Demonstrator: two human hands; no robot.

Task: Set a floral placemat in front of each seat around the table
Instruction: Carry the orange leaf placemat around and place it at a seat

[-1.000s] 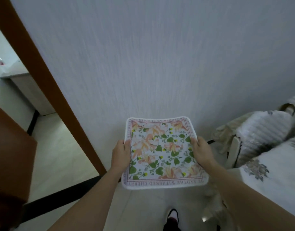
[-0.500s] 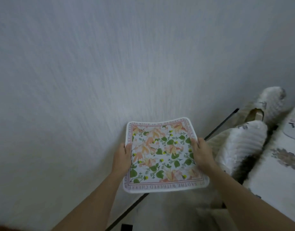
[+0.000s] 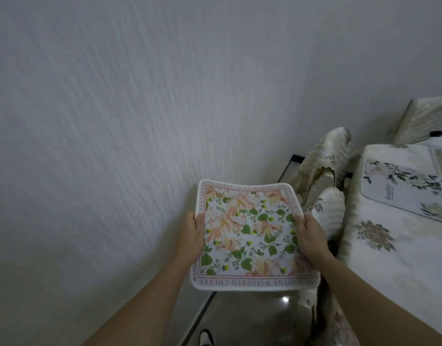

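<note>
Both bare forearms enter from the bottom edge, cut off above the wrist, and the toe of a shoe shows only in part between them at the bottom of the frame. The left hand grips the left edge of the mat, thumb on the printed face, fingers hidden beneath. The right hand grips the right edge the same way, back toward the camera, its fingers also out of sight under the mat. The mat sits in the lower middle of the frame, held about level in the air over the glossy floor, left of the table and not on it. It is soft and square with rounded corners, a fuzzy white rim, a pink lettered border, and orange blossoms with green leaves. To its right stands a chair in a ribbed pale cover, with a second chair beyond it; their frames are hidden by the fabric. The table wears a pale flowered cloth, and on it lies a second mat, cut off at the right edge. A draped shape at upper right is hard to make out. A white textured wall fills the left and top.
</note>
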